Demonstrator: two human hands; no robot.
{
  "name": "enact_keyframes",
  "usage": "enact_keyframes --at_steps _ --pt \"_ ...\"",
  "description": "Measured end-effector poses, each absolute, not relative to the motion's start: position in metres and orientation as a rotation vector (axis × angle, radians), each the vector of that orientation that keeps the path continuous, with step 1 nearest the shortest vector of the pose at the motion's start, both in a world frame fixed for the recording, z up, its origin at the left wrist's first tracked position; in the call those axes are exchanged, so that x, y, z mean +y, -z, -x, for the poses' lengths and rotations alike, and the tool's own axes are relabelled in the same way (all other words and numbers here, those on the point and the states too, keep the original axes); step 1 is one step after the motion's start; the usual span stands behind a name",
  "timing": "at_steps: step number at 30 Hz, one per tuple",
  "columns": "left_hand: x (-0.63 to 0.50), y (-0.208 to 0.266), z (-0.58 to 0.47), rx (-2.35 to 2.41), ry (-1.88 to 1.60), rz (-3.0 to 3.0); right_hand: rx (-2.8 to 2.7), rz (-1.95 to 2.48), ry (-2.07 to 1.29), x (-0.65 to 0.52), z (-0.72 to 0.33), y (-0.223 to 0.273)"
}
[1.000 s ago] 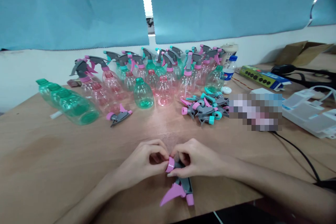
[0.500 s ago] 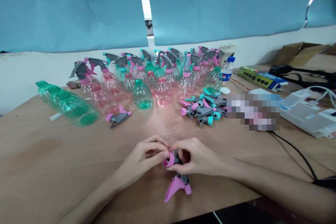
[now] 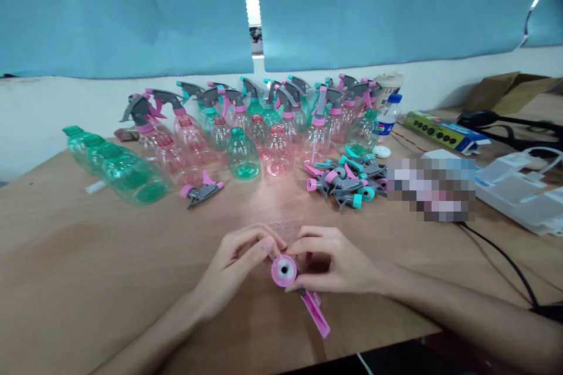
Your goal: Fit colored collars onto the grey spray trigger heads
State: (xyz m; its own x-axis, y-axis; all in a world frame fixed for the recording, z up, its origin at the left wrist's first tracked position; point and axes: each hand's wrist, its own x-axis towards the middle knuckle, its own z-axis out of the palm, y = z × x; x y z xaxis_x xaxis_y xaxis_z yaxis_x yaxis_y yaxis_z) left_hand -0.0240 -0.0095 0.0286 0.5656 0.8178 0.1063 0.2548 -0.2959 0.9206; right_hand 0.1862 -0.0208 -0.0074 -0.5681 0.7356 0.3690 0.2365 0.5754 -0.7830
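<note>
A grey trigger spray head with a pink collar (image 3: 275,279) is held above the front of the table, its collar opening turned toward me. The white inner ring and dark centre hole show, and the pink trigger (image 3: 315,313) points down to the right. My right hand (image 3: 332,258) is closed around the grey body, thumb below and fingers above; much of the body is hidden behind it. My left hand (image 3: 241,255) is curled at the collar's upper left edge, fingertips against it and close to the right fingertips.
Pink and green bottles (image 3: 277,155), several fitted with spray heads, stand along the wall. Green bottles (image 3: 127,173) lie at left, near a loose spray head (image 3: 202,192). A pile of spray heads (image 3: 347,181) lies right of centre. Farther right are a Pepsi bottle (image 3: 387,117) and a clear plastic organizer (image 3: 519,187).
The spray head has turned so its collar opening faces me, and its trigger has swung from lower left to lower right. The left thumb has lifted from the collar.
</note>
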Motion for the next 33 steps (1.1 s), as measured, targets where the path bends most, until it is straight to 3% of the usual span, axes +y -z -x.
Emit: enact_keyframes --at_steps 8,19,28,33 --pt "-0.013 -0.022 0.026 0.728 -0.817 -2.326 -2.083 0.772 -0.873 -0.02 -0.186 0.008" --pt "-0.009 -0.013 0.031 0.635 -0.796 -2.551 -1.991 0.836 -0.956 -0.019 -0.185 0.011" --pt "0.028 -0.01 0.051 1.632 -1.02 -2.497 -1.763 1.115 -0.839 0.007 -0.2 0.009" --pt "0.061 -0.003 0.08 2.2 -1.046 -2.452 -1.56 1.295 -0.501 0.027 -0.222 0.001"
